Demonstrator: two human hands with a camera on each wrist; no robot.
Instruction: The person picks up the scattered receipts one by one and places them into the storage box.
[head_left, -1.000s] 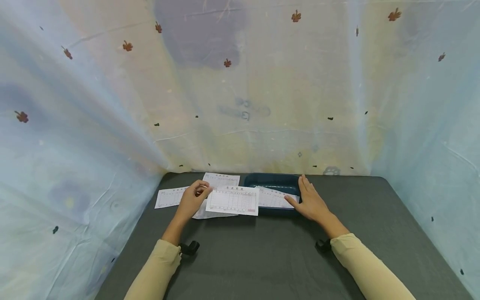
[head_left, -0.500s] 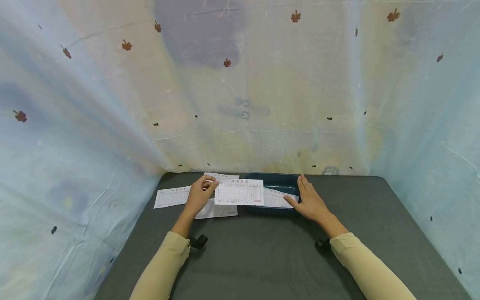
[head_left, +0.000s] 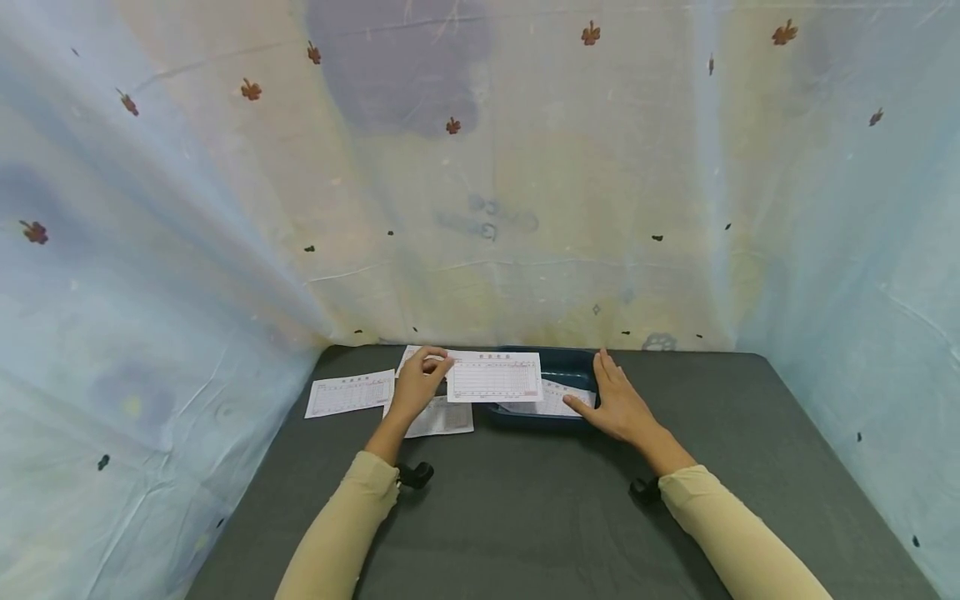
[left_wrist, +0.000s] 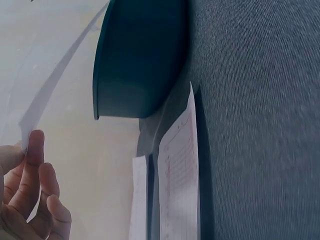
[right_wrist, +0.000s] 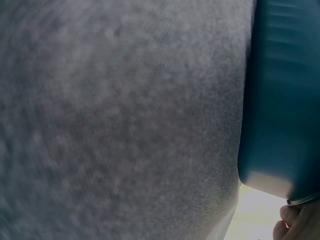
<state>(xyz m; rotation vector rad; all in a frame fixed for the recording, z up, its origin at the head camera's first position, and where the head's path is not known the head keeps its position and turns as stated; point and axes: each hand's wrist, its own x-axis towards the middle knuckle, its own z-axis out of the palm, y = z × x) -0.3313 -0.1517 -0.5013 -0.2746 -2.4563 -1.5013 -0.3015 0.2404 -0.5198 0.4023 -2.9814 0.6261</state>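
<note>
My left hand [head_left: 417, 387] pinches the left edge of a printed paper form [head_left: 495, 379], a white sheet with a ruled table, between thumb and fingertips. The sheet is raised, and its right part hangs over the left side of a dark blue tray [head_left: 573, 360]. In the left wrist view the held form [left_wrist: 50, 82] appears nearly edge-on above the tray's wall [left_wrist: 137, 65]. Another form [head_left: 555, 400] lies inside the tray, partly covered. With straight fingers, my right hand [head_left: 622, 404] rests against the tray's right end, its thumb spread toward the form inside.
Left of the tray, one form [head_left: 350, 394] lies on the dark grey tabletop [head_left: 525, 508]. A slightly creased form [head_left: 442, 419] lies nearer, below my left hand. A further form [head_left: 405, 357] at the back is mostly hidden. A patterned curtain [head_left: 525, 283] hangs behind the table.
My left hand has carried the form rightward and slightly away from me, from above the other sheets to over the tray's left part. The right hand has stayed at the tray's right end.
</note>
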